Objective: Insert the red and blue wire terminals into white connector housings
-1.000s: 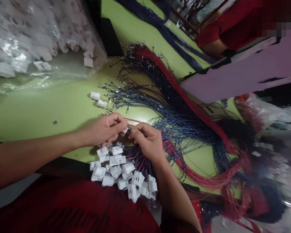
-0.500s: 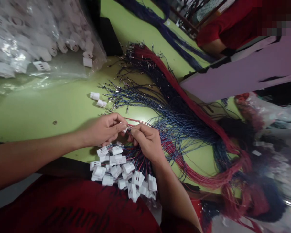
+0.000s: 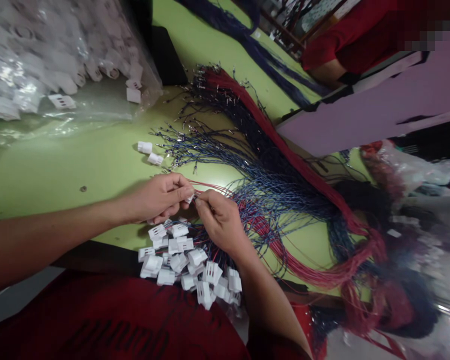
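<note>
White connector (image 3: 189,198) sits over the green table (image 3: 60,170), pinched in left hand (image 3: 161,198) fingertips. Right hand (image 3: 219,220) pinches a red wire (image 3: 210,187) right at the connector. Finished connectors (image 3: 187,265) piled just below the hands; loose wire bundle (image 3: 285,190) fans right.

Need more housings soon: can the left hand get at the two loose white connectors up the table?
Probably yes. The two loose connectors lie on bare green table just beyond the left hand, nothing between; but that hand is pinching a small connector.
</note>
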`<state>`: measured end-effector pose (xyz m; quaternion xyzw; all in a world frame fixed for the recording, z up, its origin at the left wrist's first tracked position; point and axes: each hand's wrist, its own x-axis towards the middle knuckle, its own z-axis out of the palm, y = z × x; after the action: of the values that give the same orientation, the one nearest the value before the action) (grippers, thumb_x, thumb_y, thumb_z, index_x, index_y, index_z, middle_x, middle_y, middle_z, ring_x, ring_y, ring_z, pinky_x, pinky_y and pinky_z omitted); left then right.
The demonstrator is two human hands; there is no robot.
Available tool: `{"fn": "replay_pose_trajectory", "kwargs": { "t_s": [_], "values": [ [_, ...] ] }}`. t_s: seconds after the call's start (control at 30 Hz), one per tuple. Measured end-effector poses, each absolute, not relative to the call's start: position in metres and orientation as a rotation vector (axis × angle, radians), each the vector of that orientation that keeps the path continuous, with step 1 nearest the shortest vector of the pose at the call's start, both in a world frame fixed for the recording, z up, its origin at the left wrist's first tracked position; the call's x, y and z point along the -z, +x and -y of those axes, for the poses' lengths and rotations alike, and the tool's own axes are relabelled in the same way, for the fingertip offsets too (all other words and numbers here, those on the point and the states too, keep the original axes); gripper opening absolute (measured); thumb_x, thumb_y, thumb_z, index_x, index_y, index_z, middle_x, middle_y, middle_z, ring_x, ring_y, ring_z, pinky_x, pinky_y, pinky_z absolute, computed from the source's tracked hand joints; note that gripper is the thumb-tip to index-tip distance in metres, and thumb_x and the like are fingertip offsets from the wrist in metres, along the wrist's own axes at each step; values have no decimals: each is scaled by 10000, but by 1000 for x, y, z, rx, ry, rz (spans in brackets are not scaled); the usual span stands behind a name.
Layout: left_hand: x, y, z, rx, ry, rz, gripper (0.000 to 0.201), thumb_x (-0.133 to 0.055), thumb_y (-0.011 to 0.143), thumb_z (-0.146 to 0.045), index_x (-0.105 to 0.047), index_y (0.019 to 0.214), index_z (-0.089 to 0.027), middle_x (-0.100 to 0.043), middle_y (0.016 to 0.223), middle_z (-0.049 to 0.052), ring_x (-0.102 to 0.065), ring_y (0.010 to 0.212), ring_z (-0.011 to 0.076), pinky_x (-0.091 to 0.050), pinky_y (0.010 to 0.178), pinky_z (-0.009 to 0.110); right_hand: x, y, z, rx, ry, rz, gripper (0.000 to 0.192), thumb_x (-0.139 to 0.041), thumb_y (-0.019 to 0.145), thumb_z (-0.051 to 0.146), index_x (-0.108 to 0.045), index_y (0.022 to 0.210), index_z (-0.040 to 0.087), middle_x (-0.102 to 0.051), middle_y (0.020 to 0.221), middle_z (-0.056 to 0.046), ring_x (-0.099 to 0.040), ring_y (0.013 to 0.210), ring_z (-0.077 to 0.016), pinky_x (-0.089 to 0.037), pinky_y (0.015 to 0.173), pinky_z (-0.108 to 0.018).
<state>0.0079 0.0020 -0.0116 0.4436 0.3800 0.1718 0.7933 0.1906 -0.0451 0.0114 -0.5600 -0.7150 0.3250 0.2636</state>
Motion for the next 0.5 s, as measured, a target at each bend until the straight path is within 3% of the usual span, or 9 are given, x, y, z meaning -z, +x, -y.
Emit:
{"fn": "replay_pose_trajectory", "kwargs": {
  "t_s": [0.17, 0.5],
  "values": [
    [8, 8, -3, -360, 938, -844, 174, -494, 984, -337, -493, 855, -221, -426, 390, -118, -320, 246, 50, -247, 261, 120, -8, 192, 44, -892, -1547, 1780, 109, -520, 897, 226, -597, 823, 207, -634, 765, -7, -568, 689, -129, -444, 656, -254],
    [7, 9, -3, -344, 945, -861, 171, -506, 979, -327, -505, 845, -219, -424, 393, -120, -329, 248, 48, -249, 261, 120, -5, 193, 47, -922, -1587, 1710, 112, -536, 888, 249, -595, 798, 215, -621, 646, 16, -594, 621, -130, -459, 605, -252]
  ]
}}
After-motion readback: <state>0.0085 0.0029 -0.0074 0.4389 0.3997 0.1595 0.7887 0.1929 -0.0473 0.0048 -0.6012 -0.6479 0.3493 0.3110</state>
